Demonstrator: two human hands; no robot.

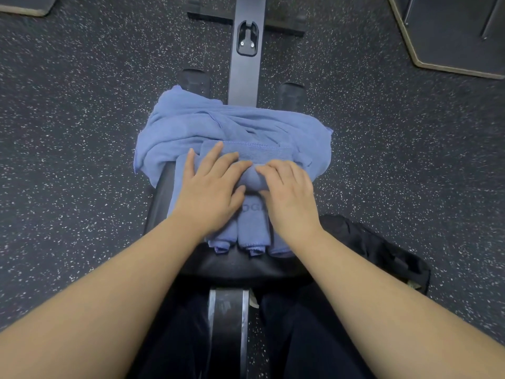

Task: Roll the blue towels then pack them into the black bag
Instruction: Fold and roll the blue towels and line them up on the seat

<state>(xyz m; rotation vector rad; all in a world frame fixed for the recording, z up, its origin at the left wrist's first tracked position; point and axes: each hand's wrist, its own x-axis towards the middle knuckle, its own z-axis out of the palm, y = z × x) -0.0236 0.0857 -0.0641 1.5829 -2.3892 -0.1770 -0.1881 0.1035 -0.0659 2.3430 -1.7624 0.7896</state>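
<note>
As both hands press down on a half-formed roll of blue towel (262, 160), a person seated astride a black padded bench (240, 265) works through a heap of gym laundry. The left hand (210, 187) lies flat with fingers spread over the roll's left end; the right hand (287, 192) rests beside it, fingers lightly bent over the cloth, the fingertips of the two hands nearly meeting at the middle. Neither hand pinches anything.

Three finished rolls (251, 231) lie side by side under the wrists, ends pointing toward the person. A loose pile of unrolled towels (218, 124) sits at the far end of the pad, draping over its left and right edges. The black bag (382, 253) rests on the speckled floor (68, 119) just to the right of the bench, partly behind the right forearm; whether its mouth is open cannot be told.

The cloth looks light, soft and limp, likely to spring loose unless pressure is kept even across the full width, so the palms on top and thumbs at the near edge seem the sensible hold. The pad is narrow: a roll nudged sideways could drop off either edge. Open floor lies on both sides, and the short path down to the bag appears unobstructed.
</note>
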